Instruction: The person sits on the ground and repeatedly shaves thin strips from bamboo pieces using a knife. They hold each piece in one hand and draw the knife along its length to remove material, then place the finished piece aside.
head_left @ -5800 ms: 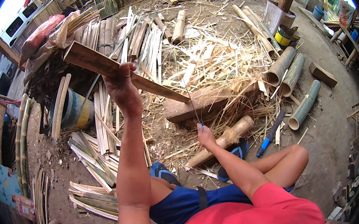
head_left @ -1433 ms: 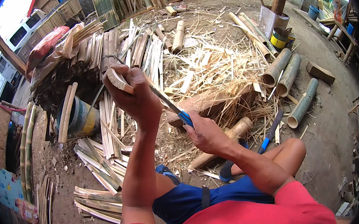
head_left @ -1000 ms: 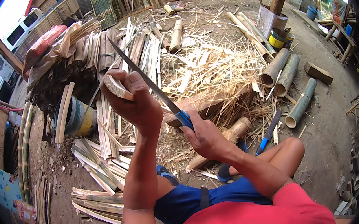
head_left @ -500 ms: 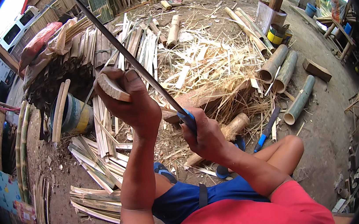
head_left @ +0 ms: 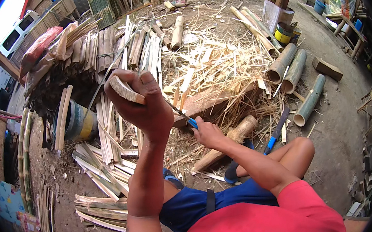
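Note:
My left hand (head_left: 140, 100) is closed around a split piece of bamboo (head_left: 127, 91), whose pale, curved cut end faces up out of the fist. Its far end is hidden below the hand. Lower and to the right, my right hand (head_left: 209, 134) grips the blue handle of a long knife (head_left: 188, 120). The blade slants up and left, away from me, and passes out of sight behind my left wrist. Pale pointed slivers (head_left: 180, 99) stand beside the blade; whether they belong to the held piece I cannot tell. A wooden block (head_left: 208, 105) lies just beyond the knife.
Shavings (head_left: 217, 66) heap behind the block. Split strips (head_left: 102, 164) lie left, near a bucket (head_left: 76, 121). Bamboo tubes (head_left: 310, 102) lie right. A second blue-handled knife (head_left: 278, 130) rests by my right knee, near a short log (head_left: 226, 144). Stacked slats (head_left: 66, 68) stand far left.
The knife has swung down from its raised position, its blade now behind my left wrist. My right hand has moved slightly right. My left hand has shifted a little right, still holding the bamboo.

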The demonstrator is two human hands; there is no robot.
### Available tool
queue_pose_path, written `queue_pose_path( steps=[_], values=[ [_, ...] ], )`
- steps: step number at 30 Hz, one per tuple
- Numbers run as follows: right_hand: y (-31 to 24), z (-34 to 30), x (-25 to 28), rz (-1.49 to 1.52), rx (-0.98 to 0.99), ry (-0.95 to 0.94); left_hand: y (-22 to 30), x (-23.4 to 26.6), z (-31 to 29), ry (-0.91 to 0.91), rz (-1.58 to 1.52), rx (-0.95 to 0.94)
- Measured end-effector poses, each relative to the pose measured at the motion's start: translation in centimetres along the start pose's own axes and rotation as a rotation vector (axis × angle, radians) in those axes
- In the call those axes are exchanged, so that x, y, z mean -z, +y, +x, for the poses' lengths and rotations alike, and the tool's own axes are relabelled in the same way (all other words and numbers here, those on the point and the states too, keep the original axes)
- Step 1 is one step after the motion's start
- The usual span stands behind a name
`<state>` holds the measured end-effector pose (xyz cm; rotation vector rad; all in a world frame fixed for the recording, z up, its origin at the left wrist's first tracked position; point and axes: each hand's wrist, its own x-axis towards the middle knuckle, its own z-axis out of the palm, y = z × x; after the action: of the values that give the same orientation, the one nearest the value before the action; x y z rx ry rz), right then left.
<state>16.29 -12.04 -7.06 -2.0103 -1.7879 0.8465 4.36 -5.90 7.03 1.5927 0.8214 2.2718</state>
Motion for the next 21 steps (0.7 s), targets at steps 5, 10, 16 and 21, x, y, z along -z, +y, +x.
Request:
queue_pose_path(
  steps=[5, 10, 16, 21],
  values=[
    [1.1, 0.4, -0.3, 0.271, 0.274, 0.106, -0.1, 1.0, 0.5, 0.002, -0.076, 0.134],
    [2.3, 0.7, -3.6, 0.067, 0.238, 0.255, -0.5, 1.1, 0.5, -0.032, -0.018, 0.062],
    [7.0, 6.2, -9.3, 0.106, 0.032, 0.129, -1.3, 3.3, 1.8, 0.030, -0.131, 0.129],
    [8.0, 8.3, -7.5, 0.940, -0.114, -0.176, -4.4, 2.8, 3.5, -0.093, -0.164, 0.137]
  ],
)
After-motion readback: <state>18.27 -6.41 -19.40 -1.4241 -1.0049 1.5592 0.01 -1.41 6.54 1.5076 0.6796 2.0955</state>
